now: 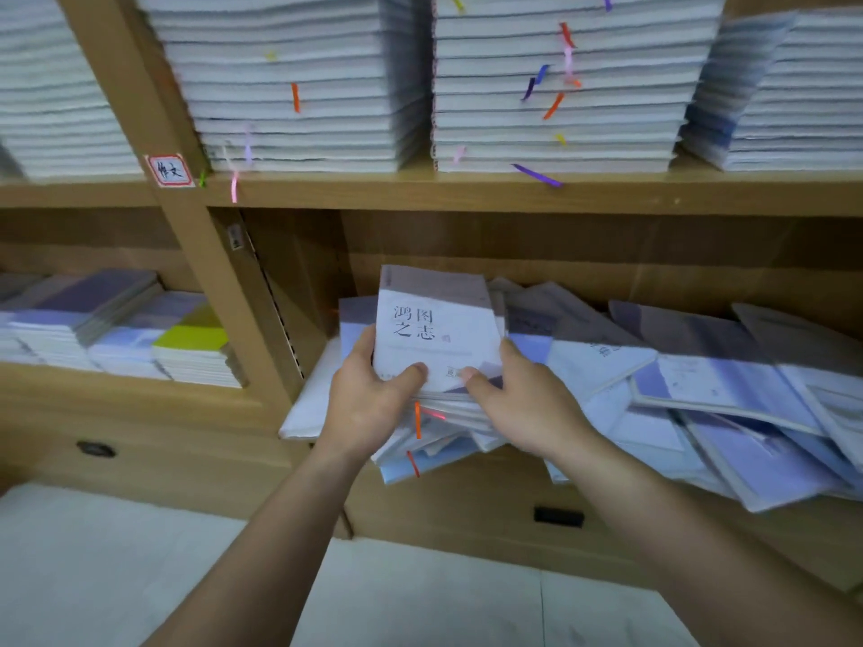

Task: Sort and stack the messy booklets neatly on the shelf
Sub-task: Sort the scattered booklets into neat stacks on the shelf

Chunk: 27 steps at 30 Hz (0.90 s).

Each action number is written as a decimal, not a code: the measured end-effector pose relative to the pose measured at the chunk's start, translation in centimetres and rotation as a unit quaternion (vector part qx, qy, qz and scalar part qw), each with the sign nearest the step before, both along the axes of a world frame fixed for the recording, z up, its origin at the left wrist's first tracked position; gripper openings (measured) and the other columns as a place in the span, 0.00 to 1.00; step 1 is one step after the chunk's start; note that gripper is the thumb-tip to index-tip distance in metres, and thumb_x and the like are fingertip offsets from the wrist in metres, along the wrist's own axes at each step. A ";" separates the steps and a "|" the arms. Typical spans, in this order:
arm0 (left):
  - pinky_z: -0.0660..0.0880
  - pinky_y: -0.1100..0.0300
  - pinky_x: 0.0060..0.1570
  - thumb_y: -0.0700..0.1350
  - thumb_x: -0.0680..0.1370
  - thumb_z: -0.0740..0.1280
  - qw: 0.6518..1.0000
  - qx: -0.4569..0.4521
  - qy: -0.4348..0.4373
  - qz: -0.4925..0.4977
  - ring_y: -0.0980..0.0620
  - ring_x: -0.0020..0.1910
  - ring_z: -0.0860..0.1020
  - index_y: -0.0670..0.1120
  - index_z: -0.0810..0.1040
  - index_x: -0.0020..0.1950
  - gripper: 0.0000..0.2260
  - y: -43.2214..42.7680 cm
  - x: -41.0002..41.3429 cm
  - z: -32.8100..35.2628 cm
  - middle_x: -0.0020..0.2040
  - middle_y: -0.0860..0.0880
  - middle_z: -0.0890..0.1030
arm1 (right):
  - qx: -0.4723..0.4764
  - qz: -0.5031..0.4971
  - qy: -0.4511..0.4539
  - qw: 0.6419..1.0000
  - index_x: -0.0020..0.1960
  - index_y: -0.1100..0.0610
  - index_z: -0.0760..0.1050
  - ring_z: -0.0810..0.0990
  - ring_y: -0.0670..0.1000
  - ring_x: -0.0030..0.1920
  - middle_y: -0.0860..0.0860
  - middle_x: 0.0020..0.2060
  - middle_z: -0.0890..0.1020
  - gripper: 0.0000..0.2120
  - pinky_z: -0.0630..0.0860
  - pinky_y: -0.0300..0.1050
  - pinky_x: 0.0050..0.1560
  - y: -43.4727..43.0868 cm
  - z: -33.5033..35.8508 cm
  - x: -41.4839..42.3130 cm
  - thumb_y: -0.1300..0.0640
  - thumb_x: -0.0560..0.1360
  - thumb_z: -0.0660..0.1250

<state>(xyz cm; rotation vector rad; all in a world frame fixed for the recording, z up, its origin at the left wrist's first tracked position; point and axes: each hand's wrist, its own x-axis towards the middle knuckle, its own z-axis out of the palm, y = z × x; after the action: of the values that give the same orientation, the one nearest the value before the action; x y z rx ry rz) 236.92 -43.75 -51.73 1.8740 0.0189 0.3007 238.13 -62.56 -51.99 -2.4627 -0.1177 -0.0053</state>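
Far left of the pale wooden shelf upright (224, 282), I see low, tidy stacks of white and lilac booklets (70, 329) on the lower shelf (140, 394). The stack nearest the upright is topped by a yellow-green cover (194, 336). On the upright itself, where the upper shelf (467, 191) meets it, sits a small white label with a red border (169, 170) and handwritten marks.

Just right of the upright, in the lower compartment, the left hand (369, 399) grips a bundle of thin booklets (434, 329) whose white and grey top cover bears dark printed characters. Its thumb lies on the lower part of the cover and its fingers (362, 340) curl round the left edge. The bundle is tilted up above loose booklets, with orange and pink ribbon markers (418, 420) poking out below it.

Farther right of the upright, the right hand (523, 403) holds the same bundle, thumb pinching the bottom edge and fingers (511, 352) against the right side. Farthest from the upright, a messy heap of pale blue and white booklets (710, 380) sprawls across the lower shelf, overlapping at odd angles, some overhanging the front edge. Above, right of the upright, tall neat stacks of white booklets (299, 86) with coloured ribbons fill the upper shelf.
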 end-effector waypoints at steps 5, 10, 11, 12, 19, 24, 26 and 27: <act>0.79 0.51 0.54 0.47 0.69 0.71 0.999 -0.007 -0.014 0.048 0.57 0.51 0.83 0.52 0.77 0.61 0.20 3.4 0.3 0.3 0.52 0.57 0.85 | 0.064 0.023 0.011 0.998 0.72 0.46 0.61 0.78 0.56 0.56 0.52 0.57 0.79 0.31 0.78 0.56 0.55 4.3 0.2 1.9 0.31 0.74 0.56; 0.79 0.45 0.57 0.50 0.68 0.71 0.997 -0.029 0.001 0.078 0.55 0.50 0.83 0.53 0.77 0.59 0.19 5.0 2.0 0.4 0.50 0.57 0.85 | 0.034 0.017 0.018 0.999 0.74 0.45 0.59 0.69 0.61 0.67 0.55 0.63 0.75 0.28 0.68 0.59 0.66 6.8 1.0 4.3 0.35 0.79 0.55; 0.79 0.45 0.57 0.50 0.68 0.71 0.996 -0.033 0.003 0.081 0.55 0.50 0.83 0.53 0.78 0.59 0.19 5.0 2.4 0.5 0.50 0.56 0.85 | 0.040 0.017 0.020 0.999 0.73 0.45 0.61 0.68 0.61 0.68 0.56 0.63 0.75 0.26 0.68 0.59 0.67 6.9 1.2 4.5 0.35 0.79 0.56; 0.79 0.46 0.57 0.51 0.68 0.71 0.996 -0.038 0.006 0.082 0.55 0.50 0.83 0.52 0.78 0.59 0.20 5.1 2.7 0.5 0.50 0.56 0.85 | 0.042 0.014 0.015 0.999 0.72 0.44 0.63 0.67 0.61 0.69 0.55 0.64 0.75 0.25 0.67 0.59 0.67 6.9 1.4 4.7 0.35 0.79 0.56; 0.78 0.45 0.58 0.51 0.70 0.71 0.997 -0.048 0.023 0.050 0.53 0.52 0.83 0.54 0.78 0.59 0.17 5.6 2.9 -0.4 0.52 0.56 0.85 | -0.048 -0.017 0.016 0.999 0.80 0.56 0.55 0.50 0.54 0.80 0.57 0.81 0.53 0.34 0.49 0.49 0.77 2.6 -1.1 2.0 0.37 0.82 0.50; 0.78 0.47 0.58 0.44 0.76 0.72 0.998 -0.045 0.018 0.037 0.55 0.52 0.83 0.53 0.77 0.60 0.14 5.2 2.6 -0.6 0.52 0.57 0.85 | -0.114 -0.087 0.000 0.990 0.80 0.56 0.55 0.48 0.56 0.80 0.60 0.80 0.52 0.32 0.49 0.52 0.78 -0.5 -2.7 1.4 0.40 0.83 0.52; 0.78 0.50 0.58 0.43 0.77 0.71 0.999 -0.035 0.014 0.028 0.57 0.52 0.83 0.53 0.77 0.62 0.14 4.8 2.6 -0.6 0.52 0.58 0.84 | -0.126 -0.090 0.007 0.988 0.81 0.59 0.50 0.46 0.56 0.80 0.60 0.80 0.51 0.33 0.48 0.51 0.79 -1.8 -3.0 1.1 0.42 0.83 0.52; 0.78 0.51 0.57 0.43 0.77 0.71 0.999 -0.032 0.012 0.022 0.58 0.52 0.82 0.53 0.76 0.62 0.15 4.5 2.6 -0.4 0.53 0.58 0.84 | -0.127 -0.083 0.007 0.988 0.81 0.59 0.50 0.47 0.55 0.81 0.59 0.81 0.52 0.33 0.48 0.50 0.79 -2.4 -3.2 1.2 0.42 0.83 0.53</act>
<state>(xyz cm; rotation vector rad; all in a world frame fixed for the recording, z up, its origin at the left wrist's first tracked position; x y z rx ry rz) 239.47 -39.28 -52.15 1.8161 0.0837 0.3048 239.30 -64.96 -55.20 -2.7202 0.0991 -0.0481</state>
